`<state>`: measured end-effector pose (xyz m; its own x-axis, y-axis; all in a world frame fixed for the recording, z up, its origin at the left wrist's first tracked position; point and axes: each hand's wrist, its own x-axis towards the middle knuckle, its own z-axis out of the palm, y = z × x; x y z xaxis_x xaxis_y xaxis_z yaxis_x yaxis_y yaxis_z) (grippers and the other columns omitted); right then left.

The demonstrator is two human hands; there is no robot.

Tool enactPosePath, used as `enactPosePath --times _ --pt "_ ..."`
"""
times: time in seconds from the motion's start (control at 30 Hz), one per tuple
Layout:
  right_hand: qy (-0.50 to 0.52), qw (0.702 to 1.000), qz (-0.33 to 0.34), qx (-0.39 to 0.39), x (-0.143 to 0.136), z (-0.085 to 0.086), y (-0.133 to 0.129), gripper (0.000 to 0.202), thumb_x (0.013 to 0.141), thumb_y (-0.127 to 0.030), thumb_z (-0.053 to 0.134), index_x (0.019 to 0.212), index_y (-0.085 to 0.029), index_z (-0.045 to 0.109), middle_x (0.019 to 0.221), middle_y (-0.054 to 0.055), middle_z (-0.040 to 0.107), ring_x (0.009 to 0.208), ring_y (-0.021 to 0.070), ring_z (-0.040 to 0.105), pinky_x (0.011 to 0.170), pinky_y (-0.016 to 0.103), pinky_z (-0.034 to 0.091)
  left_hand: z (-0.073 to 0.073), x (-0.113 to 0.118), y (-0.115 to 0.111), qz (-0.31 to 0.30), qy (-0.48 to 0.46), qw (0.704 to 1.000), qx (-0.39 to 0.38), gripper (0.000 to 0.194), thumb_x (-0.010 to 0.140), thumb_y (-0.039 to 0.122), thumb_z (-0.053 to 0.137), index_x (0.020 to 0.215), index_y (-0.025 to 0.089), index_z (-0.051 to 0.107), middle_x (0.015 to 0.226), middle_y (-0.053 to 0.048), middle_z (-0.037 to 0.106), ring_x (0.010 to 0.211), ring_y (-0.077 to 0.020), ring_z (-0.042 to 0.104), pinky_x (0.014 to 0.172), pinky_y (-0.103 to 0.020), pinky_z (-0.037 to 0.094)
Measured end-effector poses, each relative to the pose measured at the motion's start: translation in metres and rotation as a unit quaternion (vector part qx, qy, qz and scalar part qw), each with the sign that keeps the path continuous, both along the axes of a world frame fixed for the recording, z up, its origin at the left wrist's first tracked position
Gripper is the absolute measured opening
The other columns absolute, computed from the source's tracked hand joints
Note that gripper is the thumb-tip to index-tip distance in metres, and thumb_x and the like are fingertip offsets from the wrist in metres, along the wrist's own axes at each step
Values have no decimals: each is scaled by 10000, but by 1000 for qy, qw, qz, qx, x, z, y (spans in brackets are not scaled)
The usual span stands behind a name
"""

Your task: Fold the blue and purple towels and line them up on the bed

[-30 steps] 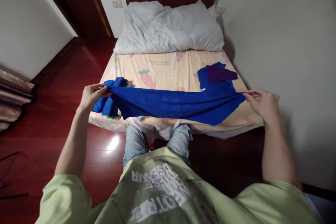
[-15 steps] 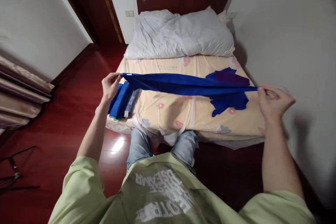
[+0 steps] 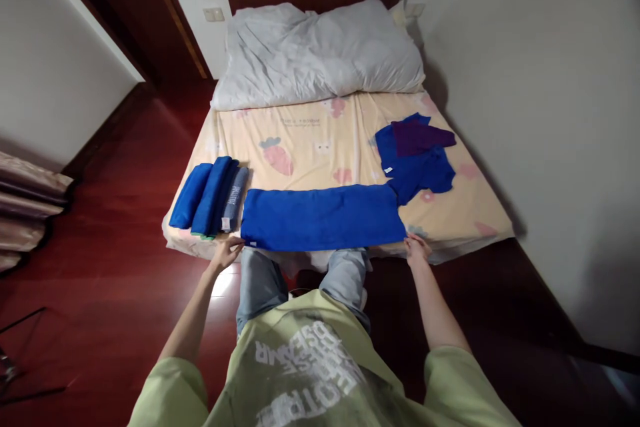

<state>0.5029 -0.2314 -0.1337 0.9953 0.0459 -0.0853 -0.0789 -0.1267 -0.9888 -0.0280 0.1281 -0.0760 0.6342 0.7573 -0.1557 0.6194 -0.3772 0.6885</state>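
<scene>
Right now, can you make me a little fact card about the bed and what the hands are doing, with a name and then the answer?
Left hand: the left hand pinches the near left corner of the blue cloth
Right hand: the right hand is at its near right corner
Blue cloth: spread in a long strip along the bed's near edge
Left side: blue rolls and a grey-blue roll
Right side: a purple cloth on a crumpled blue heap
Far end: white bedding
Sheet: a cream sheet with pink prints
</scene>
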Motion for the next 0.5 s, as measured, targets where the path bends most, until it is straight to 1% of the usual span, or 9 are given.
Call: enactPosePath --times 0.07,0.1,0.17,0.23,0.3,0.33,0.4,0.43,0.5 --pt "25 999 -30 -26 7 -6 -3 299 515 -373 743 568 -210 498 504 -71 490 471 112 492 480 273 508 -3 -1 4 -34 6 999 -35 502 787 603 588 932 157 764 1066 -153 774 1007 -316 714 935 -419 569" --pt "31 997 -46 -50 13 -7 -3 272 520 -363 731 583 -209 516 515 -65 503 492 123 506 497 285 519 -2 -1 8 -46 14 998 -50 532 773 631 592 937 155 763 1075 -156 772 976 -313 723 900 -409 582" --pt "18 992 -63 -107 27 -5 1 211 558 -342 696 639 -197 567 579 -36 564 584 164 574 589 340 570 1 4 21 -69 45 995 -62 557 759 654 593 958 162 761 1076 -150 774 901 -302 739 833 -386 593" --pt "-15 987 -56 -148 41 2 11 176 615 -322 652 702 -175 613 694 16 648 715 199 641 726 383 599 5 15 40 -78 82 993 -34 519 778 620 563 973 182 761 1036 -131 783 848 -294 746 798 -367 588" --pt "-57 986 -11 -156 56 11 28 187 684 -309 604 778 -156 658 846 70 720 831 204 680 845 384 594 5 32 64 -73 102 992 22 466 807 550 509 979 197 761 992 -118 787 850 -298 749 814 -366 579" --pt "-81 982 50 -161 64 15 39 221 731 -307 579 839 -145 682 933 102 742 889 206 691 890 384 585 4 43 78 -70 102 991 49 449 817 515 489 984 198 760 996 -119 787 877 -305 749 840 -371 574" --pt "-122 964 154 -181 80 21 64 296 819 -318 529 972 -138 708 1070 141 754 971 214 701 941 391 572 0 68 106 -72 88 989 92 427 832 464 462 983 195 757 1042 -130 780 954 -322 743 906 -390 559" --pt "-133 952 194 -196 89 23 76 317 849 -317 516 1025 -138 710 1123 152 751 1009 219 700 964 394 565 -4 83 119 -78 79 988 107 419 837 444 454 983 190 753 1069 -140 774 996 -331 735 939 -402 548" --pt "-136 934 233 -234 106 21 101 326 872 -284 521 1093 -132 706 1181 162 745 1065 226 697 1014 402 544 -11 110 141 -84 64 987 120 400 832 409 451 977 176 742 1099 -165 759 1062 -348 713 998 -430 522"
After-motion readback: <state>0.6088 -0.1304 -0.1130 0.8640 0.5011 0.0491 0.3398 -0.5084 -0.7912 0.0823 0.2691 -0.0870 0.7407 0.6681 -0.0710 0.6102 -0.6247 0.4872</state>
